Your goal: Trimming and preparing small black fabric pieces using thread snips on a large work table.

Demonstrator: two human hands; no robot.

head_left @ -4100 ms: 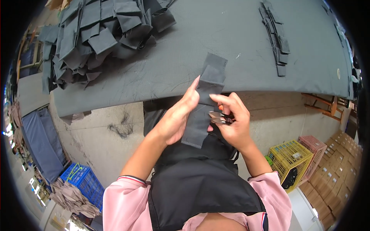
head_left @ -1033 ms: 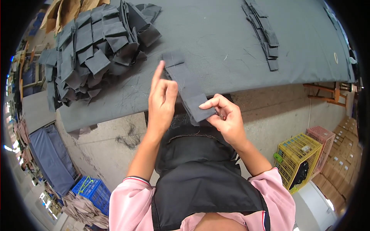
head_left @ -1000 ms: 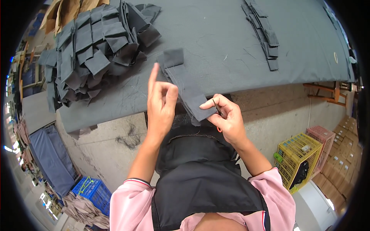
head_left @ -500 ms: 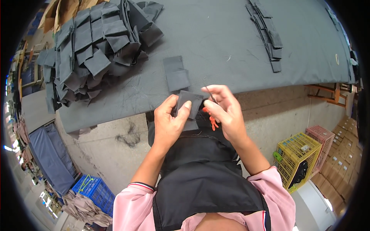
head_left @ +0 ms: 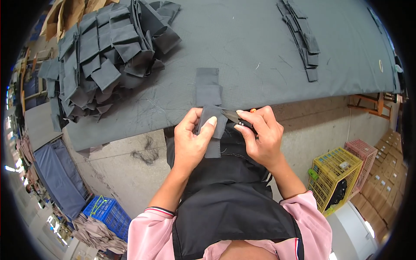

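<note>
My left hand (head_left: 192, 138) pinches a dark grey fabric piece (head_left: 212, 117) at the table's near edge, thumb on top. That piece belongs to a strip of joined pieces; one part (head_left: 208, 86) lies on the table and another (head_left: 213, 148) hangs over my black apron. In my right hand (head_left: 265, 138) is a pair of small thread snips (head_left: 234, 117) with dark blades. The blade tips are at the right edge of the fabric piece; whether they touch it or a thread is too fine to tell. A bit of orange shows behind my right fingers.
A big heap of grey fabric pieces (head_left: 99, 52) covers the table's left side. A narrow row of similar pieces (head_left: 301, 39) lies at the far right. Loose threads are scattered on the grey tabletop (head_left: 247, 52). Yellow (head_left: 333, 173) and blue (head_left: 108, 216) crates stand on the floor.
My right hand has turned, bringing the snips' blades leftward to the fabric's edge; the orange cord no longer dangles below. The strip has shifted slightly right and hangs lower over the apron.
</note>
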